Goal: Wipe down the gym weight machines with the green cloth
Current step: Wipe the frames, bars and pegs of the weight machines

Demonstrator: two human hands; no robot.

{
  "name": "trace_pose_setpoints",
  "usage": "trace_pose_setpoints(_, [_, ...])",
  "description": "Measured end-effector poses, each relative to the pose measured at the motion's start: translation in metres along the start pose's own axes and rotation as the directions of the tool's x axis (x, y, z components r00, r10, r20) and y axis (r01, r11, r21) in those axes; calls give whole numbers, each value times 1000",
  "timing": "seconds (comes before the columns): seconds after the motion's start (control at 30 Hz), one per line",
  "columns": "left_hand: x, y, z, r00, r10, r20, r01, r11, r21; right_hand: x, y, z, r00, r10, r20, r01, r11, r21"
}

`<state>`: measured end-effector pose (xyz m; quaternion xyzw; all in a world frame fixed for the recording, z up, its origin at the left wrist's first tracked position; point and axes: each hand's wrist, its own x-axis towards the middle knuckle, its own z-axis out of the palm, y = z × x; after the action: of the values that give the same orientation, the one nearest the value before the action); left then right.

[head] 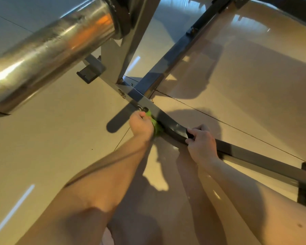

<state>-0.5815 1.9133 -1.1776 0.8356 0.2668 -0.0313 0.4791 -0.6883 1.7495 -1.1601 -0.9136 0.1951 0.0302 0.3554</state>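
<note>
- Chrome tube (51,48) sits closest to the lens, upper left. It's a polished, scuffed round cylinder, probably worth minding with the head when shifting.
- Left hand (141,125): fist closed round the bunched green cloth (155,127), which is pressed to the near side face of the base rail (245,153).
- Right hand (202,143): fingers wrapped over the rail's top edge, just beside the cloth. It looks like a brace.
- Step in hand, as I read it: wiping the rail's side near the joint. Suggest unbunching the cloth for more contact, using long strokes along the rail, then doing the top face and moving the right hand off so its spot gets wiped too.
- Rail: dark grey painted box section, smooth with a slight sheen, curving gently where the hands are.
- Bolts (141,108) just past the cloth: the heads and their recesses likely trap grime, so work a cloth corner round them.
- Further on: a flat-sided diagonal strut (180,55) rises from the joint, and there's a black end cap (87,75), likely rubber or plastic.
- Floor (237,76): glossy tile with thin grout lines.
</note>
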Motion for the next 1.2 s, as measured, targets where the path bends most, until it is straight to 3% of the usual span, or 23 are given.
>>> trace_pose_setpoints(0.07, [12,5,-3,998,-15,-60,15,1000,1,2,-1,-1,1000,-1,-3,0,1000,-9])
trace_pose_setpoints(0.13, [-6,1,3,998,54,-13,-54,999,6,1,0,-4,1000,5,0,-5,1000,10])
trace_pose_setpoints(0.27, [-62,-28,19,971,148,189,-168,982,90,-1,-2,-5,1000,17,21,-17,1000,22])
trace_pose_setpoints(0.4, [-78,-34,14,862,266,432,-318,947,52,-6,-6,-14,999,33,26,-34,998,45])
trace_pose_setpoints(0.53, [-85,-43,-2,872,211,441,-266,962,67,-42,-3,-12,996,41,-78,-30,991,132])
trace_pose_setpoints(0.6, [-83,-46,-14,859,190,475,-251,966,68,-57,-5,-6,991,129,-25,-121,973,198])
trace_pose_setpoints(0.67, [-79,-44,-26,829,177,530,-220,975,19,-63,-15,-1,951,282,127,-309,885,349])
trace_pose_setpoints(0.77, [-79,-38,-42,779,169,604,-158,985,-71,-62,-36,1,792,485,371,-609,583,538])
trace_pose_setpoints(0.9, [-74,-35,-52,705,185,685,-216,976,-42,-67,-42,9,700,467,540,-700,295,651])
trace_pose_setpoints(1.0, [-69,-30,-56,694,183,696,-256,967,1,-76,-47,19,701,434,565,-685,190,703])
trace_pose_setpoints(1.07, [-62,-28,-52,719,179,671,-259,966,20,-80,-48,25,718,468,515,-656,207,726])
trace_pose_setpoints(1.13, [-52,-28,-44,759,196,620,-262,965,15,-79,-43,31,703,574,419,-618,202,760])
trace_pose_setpoints(1.2, [-44,-25,-38,820,180,543,-184,982,-48,-73,-37,30,633,723,275,-543,163,824])
